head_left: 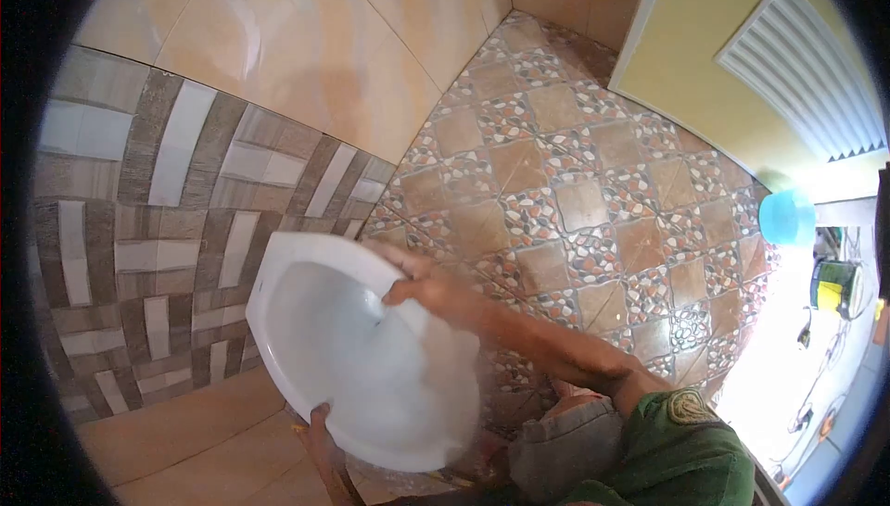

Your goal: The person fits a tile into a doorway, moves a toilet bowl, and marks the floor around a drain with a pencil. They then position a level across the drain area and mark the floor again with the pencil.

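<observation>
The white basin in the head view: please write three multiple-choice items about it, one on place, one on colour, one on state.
1. Where does the right hand rest?
A. on the basin's upper rim
B. on the blue round object
C. on the yellow door

2. What colour is the basin?
A. green
B. white
C. brown

3. How is the basin held?
A. flat on the floor
B. fixed to the wall
C. held up between both hands

Answers: 1 A, fingers lie over the rim. 2 B, its bowl is plain white. 3 C, the left hand grips the lower edge, the right the upper.
</observation>
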### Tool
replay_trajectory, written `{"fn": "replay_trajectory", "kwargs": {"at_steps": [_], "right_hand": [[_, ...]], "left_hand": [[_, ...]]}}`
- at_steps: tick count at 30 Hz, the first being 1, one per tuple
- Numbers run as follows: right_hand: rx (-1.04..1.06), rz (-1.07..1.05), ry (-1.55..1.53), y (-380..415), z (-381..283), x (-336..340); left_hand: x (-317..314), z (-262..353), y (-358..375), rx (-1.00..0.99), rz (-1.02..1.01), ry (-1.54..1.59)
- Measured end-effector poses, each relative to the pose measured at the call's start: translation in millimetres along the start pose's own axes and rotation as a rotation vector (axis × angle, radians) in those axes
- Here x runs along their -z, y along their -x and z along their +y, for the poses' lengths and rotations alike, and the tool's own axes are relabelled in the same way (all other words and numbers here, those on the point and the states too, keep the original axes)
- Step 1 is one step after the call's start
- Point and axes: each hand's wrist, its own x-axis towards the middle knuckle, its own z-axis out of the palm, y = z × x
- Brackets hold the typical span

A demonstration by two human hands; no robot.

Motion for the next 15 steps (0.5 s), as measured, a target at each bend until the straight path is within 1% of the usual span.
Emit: {"fn": "replay_trajectory", "kwargs": {"at_steps": [3, 5, 6, 7, 9, 11, 12, 15], "right_hand": [[0.006, 0.131, -0.023, 7, -14, 16], [0.172, 0.102, -0.08, 1, -13, 39], [0.162, 0.155, 0.043, 4, -20, 52], [0.153, 0.207, 0.164, 14, -44, 55], [0.172, 0.227, 0.164, 28, -69, 74], [0.225, 0.157, -0.08, 35, -83, 97], [0.275, 0.188, 0.01, 38, -92, 109], [0.417, 0.314, 0.323, 52, -119, 137]], "left_hand": [[-29, 34, 21, -0.009, -0.016, 0.064], [-43, 39, 24, -0.09, -0.065, 0.065], [-51, 41, 25, -0.133, -0.092, 0.065], [-61, 46, 27, -0.13, -0.099, 0.046], [-86, 55, 34, -0.128, -0.117, 0.009], [-113, 64, 41, -0.105, -0.169, -0.009], [-125, 68, 46, -0.094, -0.194, -0.021], [-168, 87, 65, -0.175, -0.324, 0.108]]}}
